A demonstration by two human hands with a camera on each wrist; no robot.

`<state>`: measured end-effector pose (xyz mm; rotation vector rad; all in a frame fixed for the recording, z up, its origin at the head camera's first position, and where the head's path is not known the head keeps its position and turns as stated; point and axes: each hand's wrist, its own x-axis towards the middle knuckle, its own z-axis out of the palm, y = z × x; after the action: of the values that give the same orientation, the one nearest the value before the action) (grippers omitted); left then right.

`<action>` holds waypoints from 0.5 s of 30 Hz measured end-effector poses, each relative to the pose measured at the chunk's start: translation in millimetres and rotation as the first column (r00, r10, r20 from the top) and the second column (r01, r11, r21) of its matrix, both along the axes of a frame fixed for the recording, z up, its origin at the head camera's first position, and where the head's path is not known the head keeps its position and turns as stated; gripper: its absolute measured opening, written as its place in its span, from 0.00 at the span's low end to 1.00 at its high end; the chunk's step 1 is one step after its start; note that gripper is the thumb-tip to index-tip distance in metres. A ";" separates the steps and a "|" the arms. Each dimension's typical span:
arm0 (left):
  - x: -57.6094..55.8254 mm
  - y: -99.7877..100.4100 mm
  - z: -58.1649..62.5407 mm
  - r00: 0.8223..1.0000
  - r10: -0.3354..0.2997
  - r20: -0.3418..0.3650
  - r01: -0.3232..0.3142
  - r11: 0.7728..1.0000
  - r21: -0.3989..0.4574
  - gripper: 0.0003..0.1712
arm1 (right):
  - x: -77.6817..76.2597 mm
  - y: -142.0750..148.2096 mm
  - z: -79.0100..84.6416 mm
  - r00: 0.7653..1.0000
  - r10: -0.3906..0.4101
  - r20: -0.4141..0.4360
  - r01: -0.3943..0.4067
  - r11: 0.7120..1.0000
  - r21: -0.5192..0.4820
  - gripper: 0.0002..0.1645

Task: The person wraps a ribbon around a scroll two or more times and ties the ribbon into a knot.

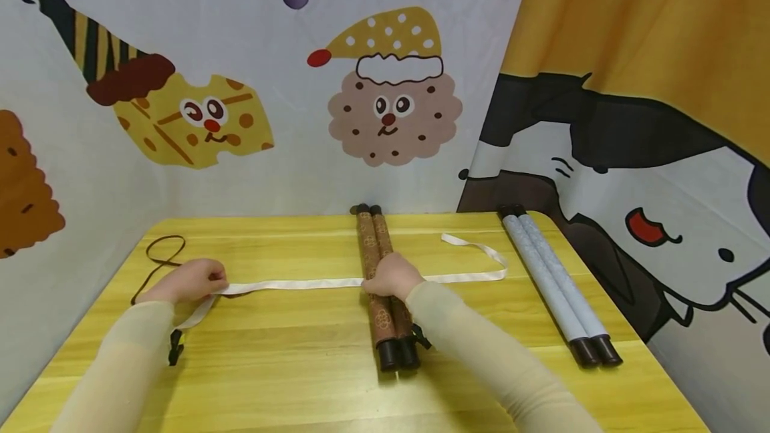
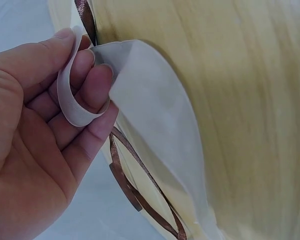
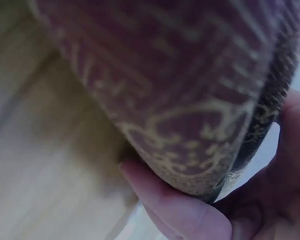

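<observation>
Your left hand (image 1: 188, 280) is pinching the white ribbon (image 1: 295, 284), your right hand (image 1: 394, 277) gripping the brown patterned scroll (image 1: 382, 321); you're probably positioning both, next needing steady ribbon tension.

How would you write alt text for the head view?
A left hand pinches a white ribbon on a yellow table while the right hand grips a pair of brown rolls. Two pale rolls lie further right.

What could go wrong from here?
The white ribbon has a loose right end, so a pull by the left grip might drag it past the brown rolls.
The brown ribbon beside that grip might snag on the white one.
If the right grip loosens, the brown rolls might turn or shift.
</observation>
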<state>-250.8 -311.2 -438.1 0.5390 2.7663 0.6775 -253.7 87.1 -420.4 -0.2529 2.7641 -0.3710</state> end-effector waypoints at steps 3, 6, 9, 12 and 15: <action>-0.3 0.1 0.0 1.000 0.001 -0.003 -0.001 1.000 -0.006 0.08 | 3.2 -4.6 -2.7 1.000 0.013 -0.011 -0.012 0.996 0.087 0.41; -0.7 -0.5 -0.7 1.000 0.010 -0.011 -0.010 1.000 -0.017 0.08 | 3.8 -4.9 -3.0 1.000 0.013 -0.008 -0.012 0.994 0.108 0.53; -1.3 -1.2 -1.6 1.000 0.013 -0.009 -0.013 1.000 -0.017 0.08 | 2.3 0.9 -0.2 1.000 0.002 0.018 -0.003 0.999 0.052 0.52; -1.8 -1.0 -2.6 1.000 0.012 -0.002 -0.012 1.000 -0.015 0.08 | 0.4 10.6 5.9 1.000 0.002 0.026 -0.002 1.000 -0.012 0.46; -2.6 -0.8 -3.1 1.000 0.015 -0.004 -0.015 1.000 -0.019 0.08 | -1.4 20.0 13.6 0.998 -0.015 0.057 0.020 0.996 -0.086 0.39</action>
<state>-253.4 -312.1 -441.3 0.5173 2.7802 0.6538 -255.1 107.1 -406.8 -0.2360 2.7004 -0.4956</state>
